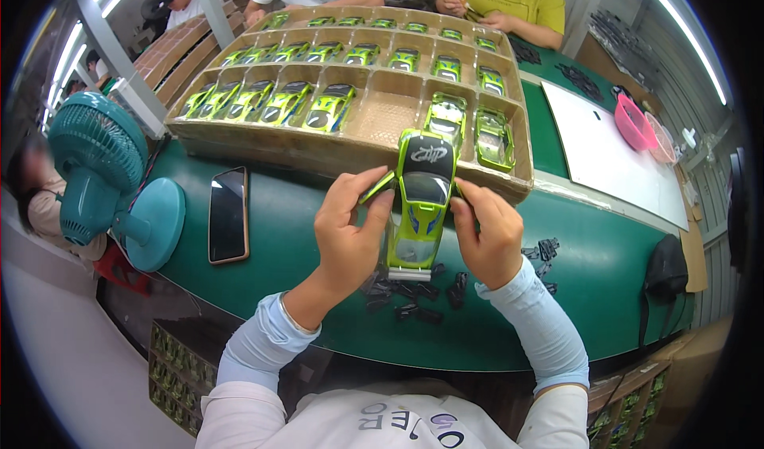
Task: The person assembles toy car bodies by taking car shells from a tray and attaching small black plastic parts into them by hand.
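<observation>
- Fingers (pixel 374 202) of left hand (pixel 346 238) curled and pinching the open door and left flank of a green toy car (pixel 420 202), thumb pressed along its side.
- Fingers (pixel 471 198) of right hand (pixel 487 238) bent, closed on the car's right flank, tips touching the bodywork.
- Car held upright between both hands, above the near edge of the green table (pixel 605 250), black roof facing up, one end pointing down.
- Scattered just under the hands, near the table's near edge: small black parts (pixel 418 294), more of them (pixel 541 254) just right of the right hand.
- Left of the hands, lying flat and well apart: a dark phone (pixel 228 214); beyond it, at the left edge, a teal desk fan (pixel 99 174).
- Bare green surface to the right of the hands, up to a black bag (pixel 665 270) hanging at the right edge.
- Farther on, right behind the car: a compartmented cardboard tray (pixel 374 119) filled with green cars, one compartment empty in the near row.
- Right far side: a white sheet (pixel 605 158) and a pink bowl (pixel 633 122).
- At the far edge, two seated people, faces out of view.
</observation>
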